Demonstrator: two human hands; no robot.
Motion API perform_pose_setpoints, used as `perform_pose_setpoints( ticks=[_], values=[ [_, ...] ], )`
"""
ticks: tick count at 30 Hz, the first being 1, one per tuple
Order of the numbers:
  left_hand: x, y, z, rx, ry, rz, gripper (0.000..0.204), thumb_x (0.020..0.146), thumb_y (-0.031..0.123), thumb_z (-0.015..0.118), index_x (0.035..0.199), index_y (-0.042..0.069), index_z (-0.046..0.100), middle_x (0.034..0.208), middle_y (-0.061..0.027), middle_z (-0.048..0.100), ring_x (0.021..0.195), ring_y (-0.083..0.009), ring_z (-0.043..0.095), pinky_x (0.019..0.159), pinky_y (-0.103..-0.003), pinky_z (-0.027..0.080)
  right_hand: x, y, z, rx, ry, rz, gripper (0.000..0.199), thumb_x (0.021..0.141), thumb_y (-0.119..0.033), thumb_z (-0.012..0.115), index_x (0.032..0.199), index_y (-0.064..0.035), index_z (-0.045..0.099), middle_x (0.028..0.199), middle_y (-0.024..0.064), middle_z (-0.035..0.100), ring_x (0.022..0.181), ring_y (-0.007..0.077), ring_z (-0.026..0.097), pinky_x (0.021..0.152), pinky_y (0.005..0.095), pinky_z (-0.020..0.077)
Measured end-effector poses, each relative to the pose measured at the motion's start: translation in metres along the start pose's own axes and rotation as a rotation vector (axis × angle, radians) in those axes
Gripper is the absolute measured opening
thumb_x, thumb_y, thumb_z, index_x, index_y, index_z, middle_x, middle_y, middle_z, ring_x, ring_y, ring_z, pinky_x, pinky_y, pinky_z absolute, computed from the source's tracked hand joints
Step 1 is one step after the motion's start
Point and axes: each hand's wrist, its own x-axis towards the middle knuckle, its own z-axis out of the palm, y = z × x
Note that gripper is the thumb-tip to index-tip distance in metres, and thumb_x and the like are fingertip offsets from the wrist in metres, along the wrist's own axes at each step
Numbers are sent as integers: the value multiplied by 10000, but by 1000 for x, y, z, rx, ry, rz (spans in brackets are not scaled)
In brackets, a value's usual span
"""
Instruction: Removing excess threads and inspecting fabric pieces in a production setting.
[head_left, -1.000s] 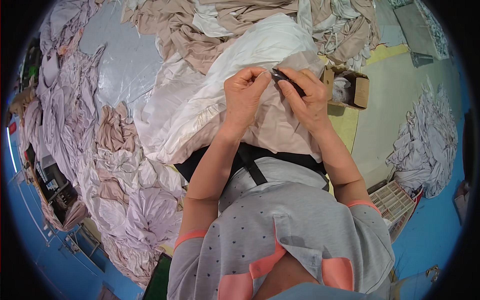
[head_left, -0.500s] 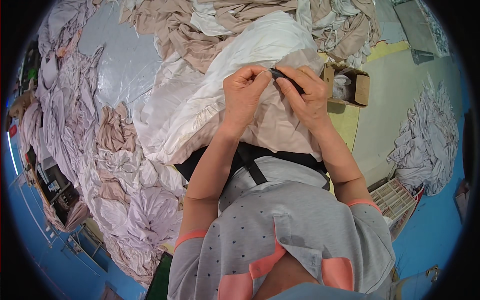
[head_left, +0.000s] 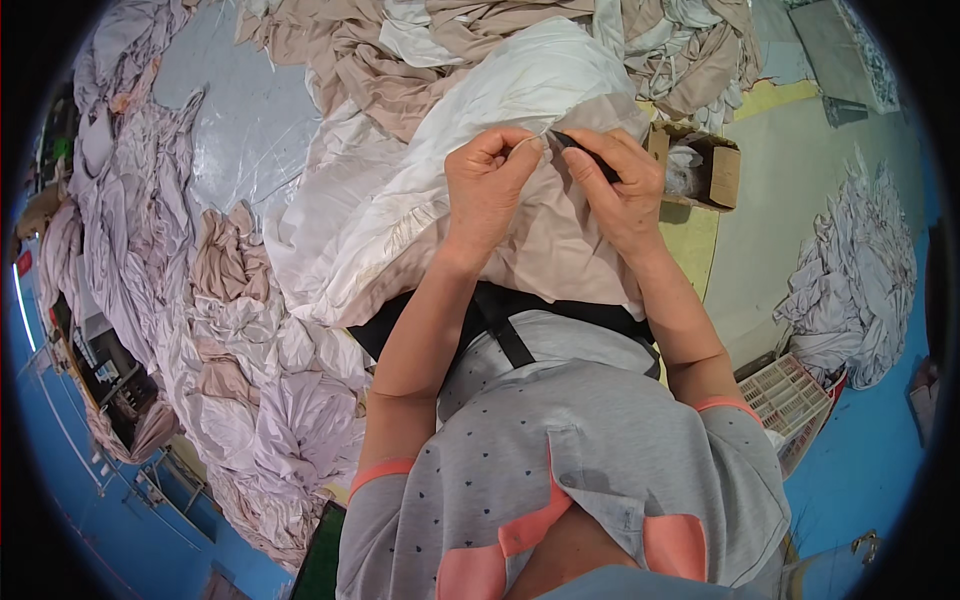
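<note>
Left hand point(head_left: 488, 180): fingers pinched on a fold of the white garment point(head_left: 430, 190)
Right hand point(head_left: 618, 185): clamped around small dark snips point(head_left: 580, 152), tip at that fold

We cannot make out the small dark tool point(head_left: 588, 157) fully: the right hand point(head_left: 618, 190) covers most of it, leaving only a thin tip showing. The left hand point(head_left: 488, 185) hides the fabric edge it pinches. The cardboard box point(head_left: 712, 165) shows pale contents too blurred to name. Our own head and lap are cut off by the lower edge.
</note>
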Motion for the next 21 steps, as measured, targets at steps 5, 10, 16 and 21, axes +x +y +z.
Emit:
perform_pose_setpoints(
  ticks=[5,10,16,21],
  values=[
    [-1,-3,-4,568,59,455,87,763,-1,687,844,21,668,727,-47,615,599,-104,554,562,-216,424,1,-5,-12,-16,-30,15,196,817,-48,683,1013,-31,684,714,43,571,613,111,517,549,239,396],
    [-3,-9,-1,709,100,761,141,703,-33,693,809,45,643,736,-78,581,571,-205,575,517,-272,457,-8,-13,-18,-97,-54,-48,199,814,-55,687,1011,-24,676,713,52,566,600,122,514,534,250,393],
    [-8,-15,1,812,108,906,190,648,-49,692,801,52,640,744,-57,563,572,-202,578,481,-291,457,-18,-15,-16,-112,-88,25,205,811,-47,688,1013,-13,672,720,58,570,595,132,519,526,253,399],
    [-8,-16,0,887,90,1011,230,602,-45,688,808,49,648,739,-48,547,562,-187,566,474,-278,448,-21,-14,-15,-129,-77,4,213,810,-36,686,1021,-9,670,731,64,572,594,138,526,528,257,407]
  ],
)
